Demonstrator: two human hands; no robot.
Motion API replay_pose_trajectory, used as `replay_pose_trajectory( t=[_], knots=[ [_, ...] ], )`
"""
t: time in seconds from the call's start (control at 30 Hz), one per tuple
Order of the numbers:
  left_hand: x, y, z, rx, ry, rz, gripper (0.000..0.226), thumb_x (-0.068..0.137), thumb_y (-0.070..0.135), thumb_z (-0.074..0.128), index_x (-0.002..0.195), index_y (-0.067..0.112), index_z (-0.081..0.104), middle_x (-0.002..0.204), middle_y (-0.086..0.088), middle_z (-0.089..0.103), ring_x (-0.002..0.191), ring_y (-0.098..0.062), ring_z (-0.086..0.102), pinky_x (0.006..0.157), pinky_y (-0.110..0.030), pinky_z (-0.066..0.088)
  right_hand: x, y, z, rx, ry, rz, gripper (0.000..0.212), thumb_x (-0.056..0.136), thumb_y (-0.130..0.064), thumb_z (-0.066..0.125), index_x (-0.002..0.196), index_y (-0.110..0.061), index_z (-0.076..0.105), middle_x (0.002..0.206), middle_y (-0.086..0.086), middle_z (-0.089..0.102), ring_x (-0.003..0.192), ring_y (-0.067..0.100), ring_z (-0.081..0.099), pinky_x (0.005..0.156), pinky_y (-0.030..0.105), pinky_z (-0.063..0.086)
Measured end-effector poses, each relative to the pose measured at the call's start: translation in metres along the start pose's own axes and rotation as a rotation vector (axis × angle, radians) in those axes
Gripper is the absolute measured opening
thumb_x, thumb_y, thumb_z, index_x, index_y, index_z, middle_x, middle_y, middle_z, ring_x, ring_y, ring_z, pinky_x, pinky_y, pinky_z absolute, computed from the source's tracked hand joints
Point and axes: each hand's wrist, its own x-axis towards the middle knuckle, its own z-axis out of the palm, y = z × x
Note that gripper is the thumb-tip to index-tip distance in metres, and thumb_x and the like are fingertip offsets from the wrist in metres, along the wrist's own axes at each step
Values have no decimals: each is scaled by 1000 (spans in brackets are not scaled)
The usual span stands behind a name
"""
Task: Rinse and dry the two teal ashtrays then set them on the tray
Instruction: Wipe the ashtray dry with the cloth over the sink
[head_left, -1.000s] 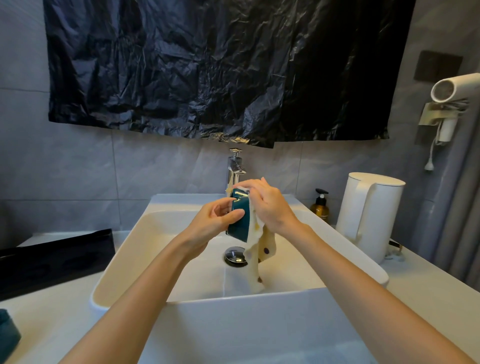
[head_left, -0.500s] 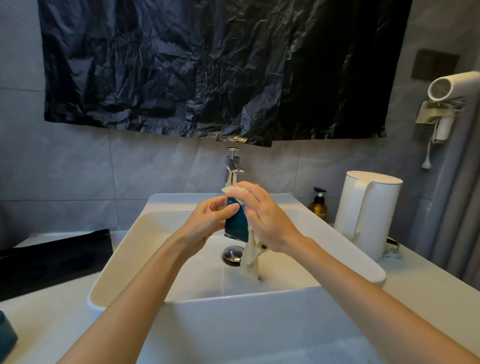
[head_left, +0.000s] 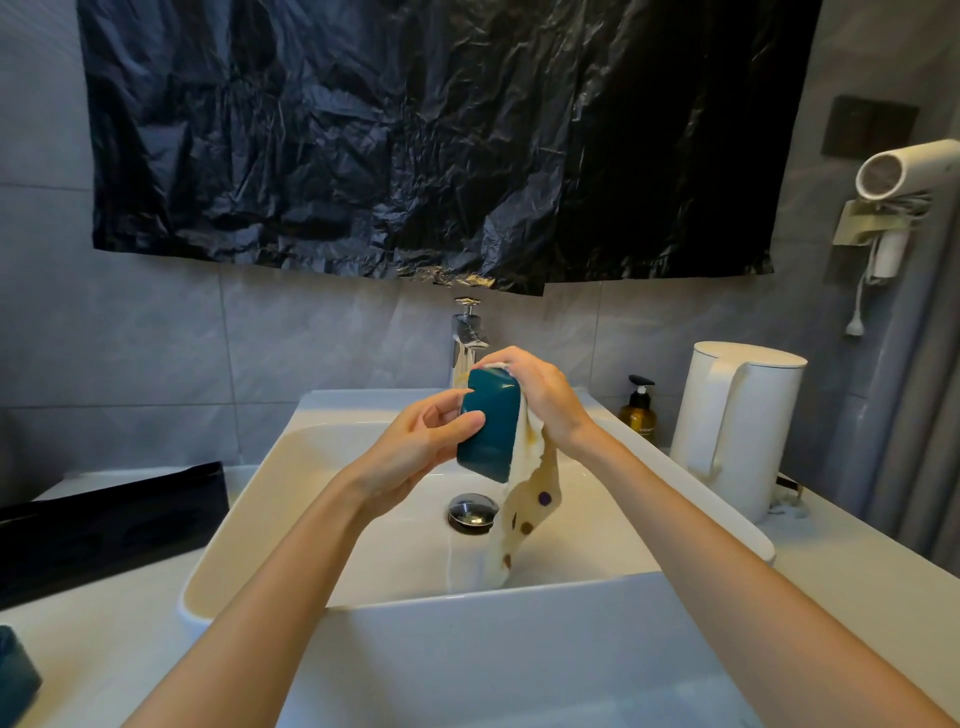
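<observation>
At the far left edge of the counter (head_left: 104, 649), a second ashtray (head_left: 15, 670) is seen only in part, near the front. Whether it has been rinsed cannot be told, and it could be knocked to the floor by a careless forearm. Behind it a black tray (head_left: 104, 525) is set against the wall, well apart from the sink (head_left: 467, 587); nothing is seen on the part in view.

Over the basin the ashtray (head_left: 491, 426) is held up on edge. Its left side is pinched between the thumb and curled fingers of the left hand (head_left: 415, 447). Its far side is covered by a spotted cloth (head_left: 524, 519), which is grasped by the right hand (head_left: 540, 400) with the fingers curled over the top edge. Drying is judged to be the step in hand.

The main risk is judged to be a slip. If the surface is wet and smooth, the ashtray could be pushed out of the narrow pinch by the wiping pressure from the right, dropped into the hard basin and chipped. The loose end of the cloth is left hanging down beside the drain (head_left: 471, 512). Any water lying there would be soaked up and wiped back on.
</observation>
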Motion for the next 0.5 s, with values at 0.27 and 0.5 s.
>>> replay_pose_trajectory(
  t=[0.27, 0.5],
  knots=[
    [-1, 1, 2, 10, -64, 20, 45, 90, 24, 57, 133, 16, 48, 127, -5, 59, 121, -18, 55, 103, -29, 45, -16, 1, -10, 574, -143, 511, 57, 87, -71, 26, 103, -28, 59, 96, 2, 66, 94, 17, 63, 83, 33, 51],
    [1, -4, 1, 97, -107, 3, 47, 91, 27, 60, 134, 13, 47, 128, -2, 61, 123, -16, 53, 110, -30, 36, -18, 4, -9, 632, -55, 578, 63, 80, -76, 35, 107, -24, 59, 101, 6, 65, 96, 19, 59, 90, 36, 47]
  ],
)
